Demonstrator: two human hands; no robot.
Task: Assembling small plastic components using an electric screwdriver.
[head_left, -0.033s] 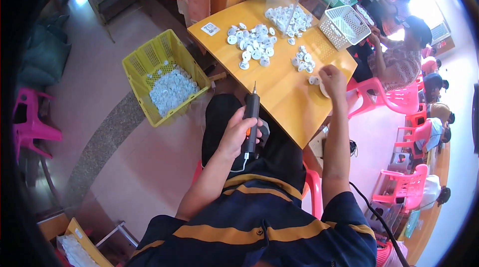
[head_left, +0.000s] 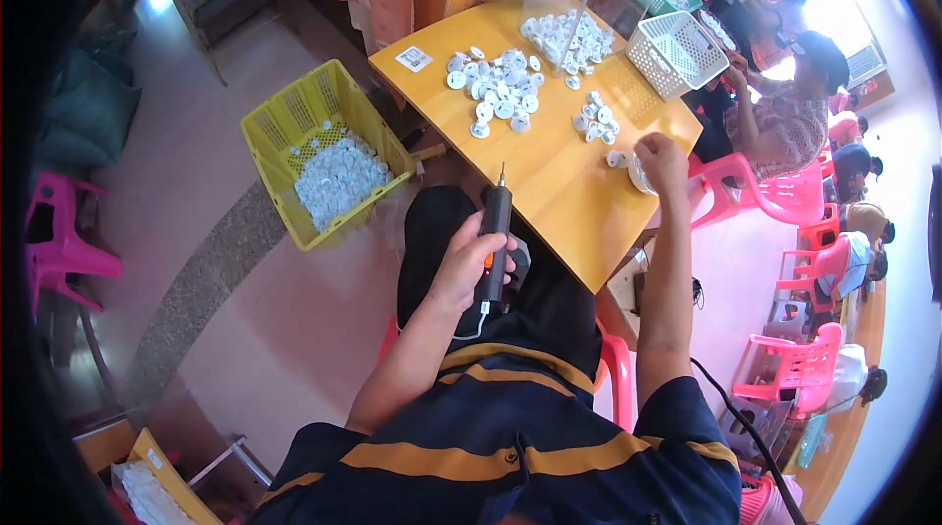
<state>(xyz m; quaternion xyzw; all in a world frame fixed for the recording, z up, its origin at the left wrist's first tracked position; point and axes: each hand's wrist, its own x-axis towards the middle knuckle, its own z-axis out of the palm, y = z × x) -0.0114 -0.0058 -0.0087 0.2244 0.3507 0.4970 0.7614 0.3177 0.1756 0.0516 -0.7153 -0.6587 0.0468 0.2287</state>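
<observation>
Nearest, left hand wrapped tight round black electric screwdriver, bit up, above lap near table edge. Farther out, right hand with fingers curled together on small white part at table's right edge, probably pinched; grip partly hidden. Beyond, white round parts heaped on tabletop; yellow crate on floor, left.

White label, table's left corner

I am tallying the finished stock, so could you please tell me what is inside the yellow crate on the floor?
The yellow crate holds a heap of small white round parts, piled toward its nearer end. The far end shows bare mesh floor. Whatever lies beneath the heap is covered.
</observation>
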